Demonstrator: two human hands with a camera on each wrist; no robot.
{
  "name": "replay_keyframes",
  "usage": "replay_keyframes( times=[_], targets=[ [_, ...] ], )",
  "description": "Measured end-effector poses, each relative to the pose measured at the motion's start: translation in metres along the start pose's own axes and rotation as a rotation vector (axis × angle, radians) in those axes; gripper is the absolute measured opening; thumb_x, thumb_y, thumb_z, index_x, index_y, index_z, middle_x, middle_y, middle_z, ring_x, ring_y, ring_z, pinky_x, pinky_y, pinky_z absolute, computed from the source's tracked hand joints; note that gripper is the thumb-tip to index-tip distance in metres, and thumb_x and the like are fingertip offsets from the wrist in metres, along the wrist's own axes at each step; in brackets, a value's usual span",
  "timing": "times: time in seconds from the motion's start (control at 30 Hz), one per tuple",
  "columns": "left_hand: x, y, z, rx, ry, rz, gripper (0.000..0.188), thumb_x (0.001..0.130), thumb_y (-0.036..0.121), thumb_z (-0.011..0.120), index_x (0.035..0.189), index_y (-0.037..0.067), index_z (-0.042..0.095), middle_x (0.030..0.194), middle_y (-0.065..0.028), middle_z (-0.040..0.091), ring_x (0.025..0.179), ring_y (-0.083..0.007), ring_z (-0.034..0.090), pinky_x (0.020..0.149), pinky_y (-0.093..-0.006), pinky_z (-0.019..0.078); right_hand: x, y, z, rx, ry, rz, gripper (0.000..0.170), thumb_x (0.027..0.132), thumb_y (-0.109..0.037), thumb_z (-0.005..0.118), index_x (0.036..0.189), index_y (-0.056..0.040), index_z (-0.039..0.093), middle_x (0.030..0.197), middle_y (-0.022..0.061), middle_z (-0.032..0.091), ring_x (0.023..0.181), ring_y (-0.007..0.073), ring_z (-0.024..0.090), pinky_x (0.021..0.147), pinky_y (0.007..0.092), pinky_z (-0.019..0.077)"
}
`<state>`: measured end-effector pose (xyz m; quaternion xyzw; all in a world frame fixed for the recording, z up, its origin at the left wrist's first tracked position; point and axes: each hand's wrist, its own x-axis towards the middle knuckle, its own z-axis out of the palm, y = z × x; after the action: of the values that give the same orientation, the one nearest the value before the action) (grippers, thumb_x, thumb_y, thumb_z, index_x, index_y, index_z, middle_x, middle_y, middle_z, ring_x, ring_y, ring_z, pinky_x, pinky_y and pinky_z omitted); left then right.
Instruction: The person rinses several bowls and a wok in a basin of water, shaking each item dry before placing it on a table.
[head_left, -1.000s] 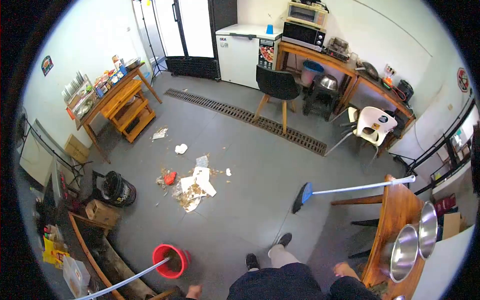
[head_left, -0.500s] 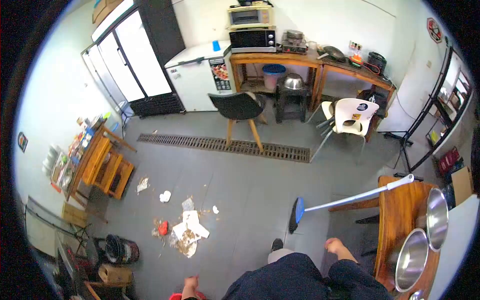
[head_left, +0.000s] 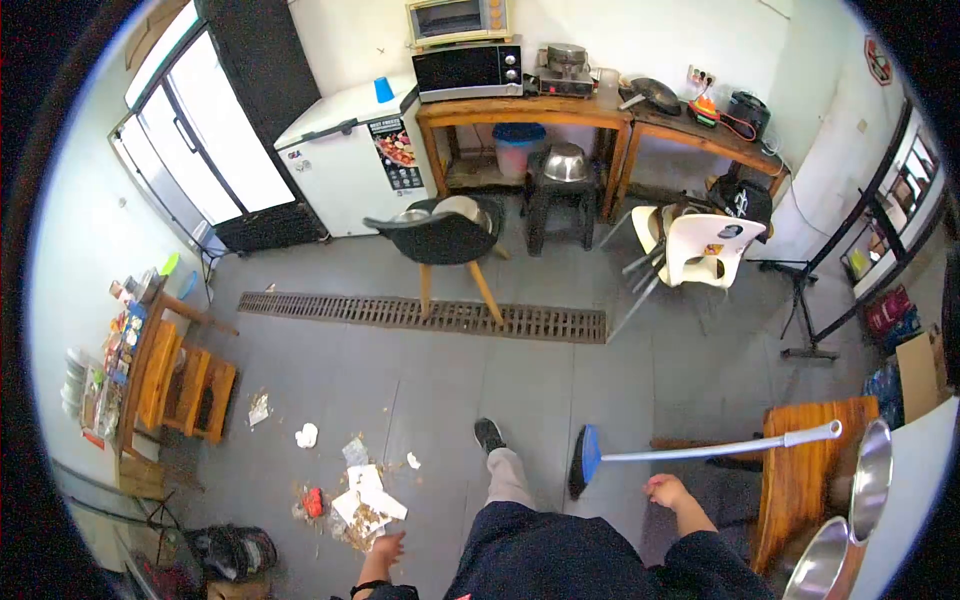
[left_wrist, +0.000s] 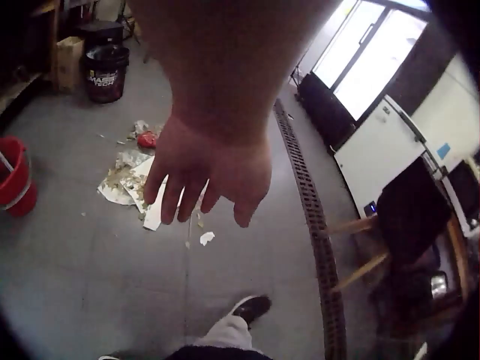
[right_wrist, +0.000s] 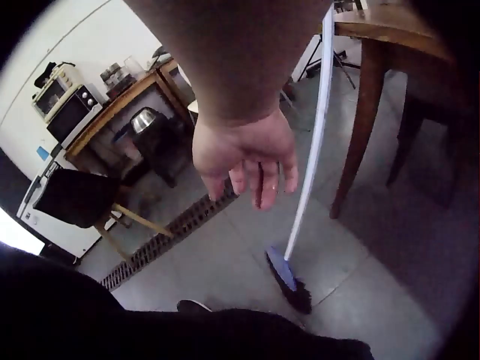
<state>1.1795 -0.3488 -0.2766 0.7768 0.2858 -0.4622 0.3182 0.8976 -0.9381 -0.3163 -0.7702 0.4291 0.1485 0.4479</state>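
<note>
My left hand (head_left: 386, 547) hangs with fingers relaxed and holds nothing; in the left wrist view the fingers of that hand (left_wrist: 214, 176) point down, spread a little. Below it on the floor lies a heap of white paper (head_left: 368, 495) with brown debris and a red scrap (head_left: 314, 502). My right hand (head_left: 668, 491) is empty too, its fingers loosely bent, just below the handle of a blue broom (head_left: 590, 455). That broom leans on the wooden table (head_left: 815, 480), bristles on the floor; the right hand (right_wrist: 247, 161) does not touch it.
A floor drain (head_left: 430, 313) crosses ahead. Beyond it stand a black chair (head_left: 435, 238), a white freezer (head_left: 350, 165) and a white chair (head_left: 712, 247). Steel bowls (head_left: 872, 480) sit on the right-hand table. At the left are a red bucket (left_wrist: 16, 180) and a black bucket (left_wrist: 105, 73).
The head view has swung up and turned, and a foot has stepped forward. The red bucket has left the head view. Both hands remain empty.
</note>
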Motion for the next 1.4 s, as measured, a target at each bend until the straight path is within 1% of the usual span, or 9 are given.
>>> replay_keyframes(
  times=[0.13, 0.2, 0.37, 0.5, 0.53, 0.6, 0.7, 0.93, 1.4],
  targets=[
    [0.095, 0.07, -0.056, 0.139, -0.043, -0.071, 0.03, 0.082, 0.033, 0.046, 0.102, 0.011, 0.051, 0.074, -0.0058, 0.059, 0.064, -0.0218, 0.056, 0.052, -0.0389, 0.0425, 0.027, -0.08, -0.042, 0.026, -0.053, 0.048, 0.012, 0.068, -0.004, 0.059, 0.078, 0.0019, 0.055, 0.068, 0.0073, 0.057, 0.062, 0.0171, 0.055, 0.054, 0.0305, 0.0461],
    [0.129, 0.125, -0.075, 0.2, 0.142, -0.043, 0.03, 0.079, 0.028, 0.052, 0.103, 0.011, 0.049, 0.078, -0.0077, 0.06, 0.066, -0.0212, 0.057, 0.053, -0.0394, 0.0441, 0.108, 0.026, -0.019, 0.007, 0.173, -0.11, 0.013, 0.067, -0.006, 0.061, 0.076, 0.0007, 0.056, 0.067, 0.0065, 0.057, 0.059, 0.0149, 0.055, 0.048, 0.0297, 0.0433],
    [0.251, 0.268, -0.098, 0.588, 0.126, 0.635, 0.035, 0.078, 0.03, 0.053, 0.108, 0.013, 0.049, 0.093, -0.0107, 0.056, 0.085, -0.0266, 0.054, 0.069, -0.0413, 0.0414, 0.097, -0.106, -0.063, 0.026, 0.179, 0.153, 0.006, 0.067, -0.009, 0.062, 0.068, -0.0037, 0.06, 0.064, 0.0057, 0.058, 0.058, 0.0148, 0.055, 0.051, 0.0275, 0.0433],
    [0.2, 0.411, -0.056, 0.543, 0.315, 0.913, 0.029, 0.085, 0.027, 0.043, 0.105, 0.009, 0.051, 0.102, -0.0148, 0.055, 0.095, -0.0304, 0.052, 0.084, -0.0345, 0.0388, 0.139, -0.128, -0.069, -0.256, 0.188, -0.038, 0.007, 0.069, -0.01, 0.062, 0.068, -0.0033, 0.059, 0.066, 0.0052, 0.06, 0.055, 0.0131, 0.053, 0.05, 0.0271, 0.0431],
    [0.177, 0.444, -0.05, 0.976, 0.401, 1.11, 0.033, 0.084, 0.029, 0.045, 0.107, 0.007, 0.05, 0.103, -0.0158, 0.054, 0.095, -0.03, 0.051, 0.085, -0.0345, 0.0384, 0.147, -0.148, -0.072, -0.198, 0.181, 0.0, 0.007, 0.069, -0.01, 0.061, 0.07, -0.0033, 0.059, 0.065, 0.005, 0.059, 0.056, 0.0127, 0.053, 0.051, 0.027, 0.0431],
    [0.123, 0.5, -0.029, 0.046, 0.124, 0.753, 0.045, 0.075, 0.029, 0.058, 0.11, 0.003, 0.048, 0.099, -0.0155, 0.056, 0.089, -0.022, 0.054, 0.079, -0.0305, 0.0422, 0.16, -0.212, -0.091, -0.003, 0.154, 0.161, 0.006, 0.07, -0.009, 0.058, 0.072, -0.0032, 0.058, 0.065, 0.0046, 0.058, 0.057, 0.012, 0.053, 0.051, 0.0266, 0.043],
    [0.138, 0.537, -0.021, 0.013, 0.248, 0.968, 0.038, 0.076, 0.025, 0.06, 0.106, 0.002, 0.052, 0.086, -0.0078, 0.058, 0.078, -0.0132, 0.054, 0.069, -0.0252, 0.0433, 0.222, -0.266, -0.096, 0.483, 0.103, 0.147, 0.01, 0.072, -0.004, 0.051, 0.08, -0.0031, 0.057, 0.067, 0.0032, 0.057, 0.059, 0.0106, 0.052, 0.051, 0.0254, 0.0422],
    [0.11, 0.627, -0.057, -0.553, 0.5, 1.009, 0.019, 0.081, 0.012, 0.055, 0.095, 0.0, 0.056, 0.078, -0.0027, 0.056, 0.065, -0.0069, 0.051, 0.06, -0.0197, 0.0427, 0.45, -0.417, -0.101, 0.079, 0.032, -0.239, 0.024, 0.074, -0.018, 0.059, 0.092, -0.0028, 0.057, 0.087, 0.0091, 0.061, 0.078, 0.0185, 0.058, 0.07, 0.031, 0.0454],
    [0.077, 0.654, -0.077, -0.387, 1.12, 0.742, 0.017, 0.077, 0.01, 0.056, 0.09, -0.002, 0.056, 0.072, -0.0054, 0.055, 0.062, -0.0111, 0.051, 0.058, -0.0227, 0.0419, 0.605, -0.83, 0.108, -0.733, -0.242, -1.33, 0.042, 0.065, -0.016, 0.059, 0.104, -0.0034, 0.047, 0.102, 0.0127, 0.048, 0.098, 0.0271, 0.048, 0.081, 0.0384, 0.0392]
  ],
)
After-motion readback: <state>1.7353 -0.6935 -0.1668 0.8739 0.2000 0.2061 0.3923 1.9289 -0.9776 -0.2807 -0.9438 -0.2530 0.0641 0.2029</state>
